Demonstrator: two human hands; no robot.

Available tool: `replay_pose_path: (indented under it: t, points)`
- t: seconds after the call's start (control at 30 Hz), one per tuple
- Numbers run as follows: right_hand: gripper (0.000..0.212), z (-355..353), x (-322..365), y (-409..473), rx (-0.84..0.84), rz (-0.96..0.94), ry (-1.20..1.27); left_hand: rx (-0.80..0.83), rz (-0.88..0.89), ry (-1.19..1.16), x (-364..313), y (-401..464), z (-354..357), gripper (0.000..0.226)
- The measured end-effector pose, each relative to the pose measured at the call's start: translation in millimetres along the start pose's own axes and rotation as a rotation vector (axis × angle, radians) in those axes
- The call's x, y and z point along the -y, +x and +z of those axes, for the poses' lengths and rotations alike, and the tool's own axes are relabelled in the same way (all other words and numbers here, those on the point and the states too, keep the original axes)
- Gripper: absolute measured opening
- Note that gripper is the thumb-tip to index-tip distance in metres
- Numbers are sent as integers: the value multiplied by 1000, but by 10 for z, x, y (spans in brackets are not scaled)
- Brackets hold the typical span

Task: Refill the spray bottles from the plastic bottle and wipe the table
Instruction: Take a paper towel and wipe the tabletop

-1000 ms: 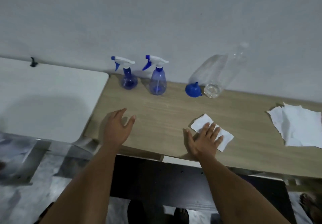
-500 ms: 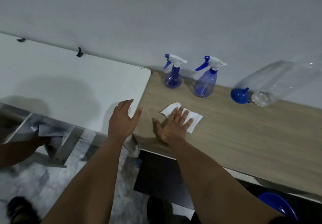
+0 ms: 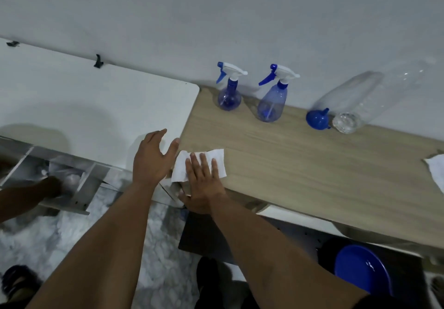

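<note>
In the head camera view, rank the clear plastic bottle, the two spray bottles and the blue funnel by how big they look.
1. clear plastic bottle, clearly largest.
2. right spray bottle, slightly taller and wider-bodied.
3. left spray bottle, close to the right one.
4. blue funnel, smallest.

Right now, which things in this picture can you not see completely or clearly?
All in the head view:
- White tissue: partly covered by the right hand pressing on it.
- Paper pile: cut off by the right edge.
- Clear plastic bottle: its top fades into the wall; cap unclear.
- Blue bowl under the table: dark, partly hidden by the right arm.
</note>
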State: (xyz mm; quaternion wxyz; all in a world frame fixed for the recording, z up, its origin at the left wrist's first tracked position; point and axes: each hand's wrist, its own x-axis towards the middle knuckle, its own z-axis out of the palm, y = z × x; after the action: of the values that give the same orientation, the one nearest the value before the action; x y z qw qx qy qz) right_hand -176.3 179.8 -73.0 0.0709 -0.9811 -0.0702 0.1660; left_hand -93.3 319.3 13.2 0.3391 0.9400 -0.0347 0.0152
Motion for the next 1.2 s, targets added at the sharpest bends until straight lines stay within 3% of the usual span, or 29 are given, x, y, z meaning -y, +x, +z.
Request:
replay_pose_path:
  t: [0.17, 0.53, 0.67, 1.2]
  points:
    - [103, 249, -248, -543, -101, -58, -36, 34, 58, -22, -250, -59, 122, 56]
    - [105, 396, -1324, -1594, -128, 214, 57, 171, 150, 19, -1277, -299, 781, 54]
    - [107, 474, -1882, -2037, -169, 267, 89, 229, 202, 63, -1707, -510, 1108, 62]
    - [113, 642, -4066, -3832, -94, 394, 50, 291, 254, 14, -3317, -1542, 2219, 53]
